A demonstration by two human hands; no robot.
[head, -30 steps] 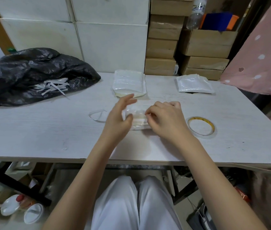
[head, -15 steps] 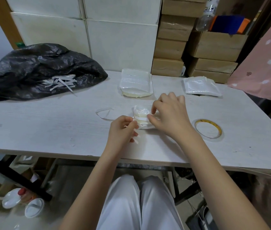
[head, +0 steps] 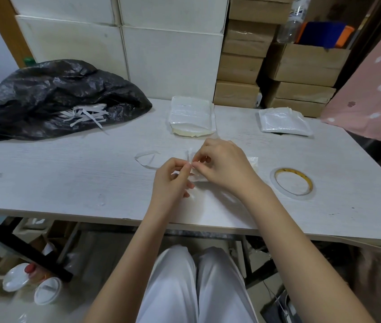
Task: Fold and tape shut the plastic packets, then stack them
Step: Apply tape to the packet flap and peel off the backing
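A small clear plastic packet (head: 253, 162) lies on the white table (head: 68, 183) at its middle, mostly hidden under my right hand (head: 222, 166), whose curled fingers pinch its left end. My left hand (head: 170, 180) meets it there, thumb and forefinger pinching a thin white strip (head: 189, 153) at the packet's edge. A roll of double-sided tape (head: 293, 184) lies flat to the right. A stack of packets (head: 193, 116) sits behind my hands; another pile of packets (head: 283, 121) lies at the back right.
A crumpled black plastic bag (head: 52, 96) with several white paper strips (head: 87, 115) on it fills the back left. A curled peeled strip (head: 146, 158) lies left of my hands. White and brown boxes (head: 243, 66) stand behind the table. Pink dotted cloth (head: 371, 101) hangs at right.
My left hand rose from the packet's near-left corner to meet the right hand's fingertips. A thin white strip now stands up between them. The view drifted left.
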